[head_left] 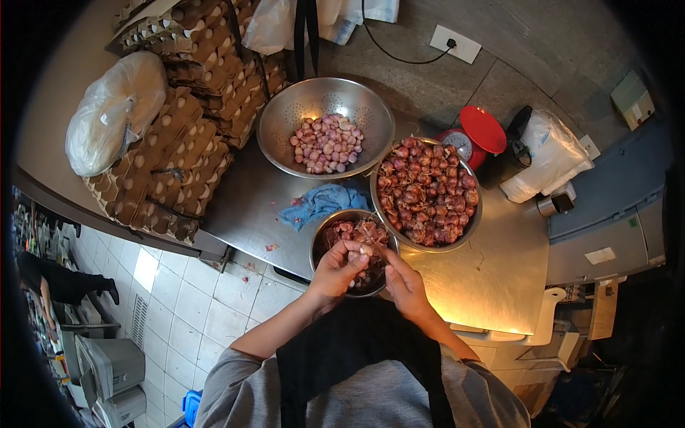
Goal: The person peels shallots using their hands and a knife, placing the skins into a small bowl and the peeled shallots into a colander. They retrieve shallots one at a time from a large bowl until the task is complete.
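My left hand [332, 272] pinches a small pale shallot [365, 250] above a steel bowl [314, 251] of papery shallot skins [349, 232]. My right hand [404, 280] is closed close beside it, fingertips almost meeting the left ones; what it grips is too small to make out. To the right of the skins stands a larger steel bowl [477, 227] heaped with unpeeled red shallots [427, 191]. Behind, a big steel colander [275, 135] holds peeled pinkish shallots [327, 144]. A crumpled blue cloth [325, 204] lies between the colander and the skins bowl.
Stacked egg trays [164, 160] with a filled plastic bag [114, 110] on top crowd the left. A red kitchen scale [479, 132] and a white bag [546, 153] stand at the back right of the steel table [492, 285]. Another person [64, 285] is far left.
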Motion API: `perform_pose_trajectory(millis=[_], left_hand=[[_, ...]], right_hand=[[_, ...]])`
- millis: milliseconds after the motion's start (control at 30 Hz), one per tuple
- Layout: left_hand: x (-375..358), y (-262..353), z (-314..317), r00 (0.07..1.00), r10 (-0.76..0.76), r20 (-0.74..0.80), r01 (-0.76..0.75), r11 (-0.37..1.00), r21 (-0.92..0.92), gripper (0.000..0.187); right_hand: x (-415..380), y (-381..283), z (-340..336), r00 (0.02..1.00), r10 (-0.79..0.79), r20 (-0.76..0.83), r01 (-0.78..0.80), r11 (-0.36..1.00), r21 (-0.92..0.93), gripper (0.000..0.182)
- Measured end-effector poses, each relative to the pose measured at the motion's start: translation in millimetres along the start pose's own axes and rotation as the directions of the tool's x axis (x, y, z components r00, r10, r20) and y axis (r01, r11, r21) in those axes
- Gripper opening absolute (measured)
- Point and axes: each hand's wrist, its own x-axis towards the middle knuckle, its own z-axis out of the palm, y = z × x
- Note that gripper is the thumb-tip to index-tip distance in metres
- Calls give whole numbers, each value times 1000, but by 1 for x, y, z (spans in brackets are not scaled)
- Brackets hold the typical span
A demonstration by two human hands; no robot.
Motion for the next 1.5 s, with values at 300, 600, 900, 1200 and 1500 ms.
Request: perform_pose_trajectory(millis=[300,600,900,1200,1500], left_hand=[[-2,2,-1,986,164,11,-163,963,216,12],[-4,-1,0,980,199,-5,-194,957,217,13],[-5,5,2,989,148,18,-147,949,278,14],[-4,6,1,995,102,-8,-99,979,181,13],[-3,3,-3,996,86,3,-84,962,262,14]], right_hand=[[0,-23,-8,972,-185,145,212,956,-201,40],[0,-19,-12,980,-146,133,183,924,-335,36],[6,10,-14,996,48,78,-53,997,64,35],[1,-15,-14,960,104,259,-174,949,264,41],[4,0,-8,989,13,146,-28,994,103,38]])
